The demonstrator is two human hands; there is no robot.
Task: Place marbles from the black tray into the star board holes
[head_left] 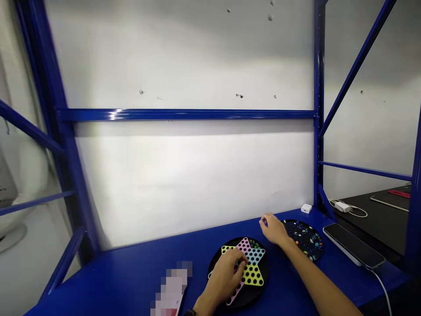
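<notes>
In the head view, a round black Chinese checkers board (251, 276) sits near the front edge of the blue steel counter (98, 281), a blurred-out object (171, 285) just left of it. The left hand (223, 278) rests curled on the star; any pinch is hidden. The half-curled right hand (272, 230) is just beside a black marble tray (309, 239), near the back edge, with a phone (353, 245) to its right.
</notes>
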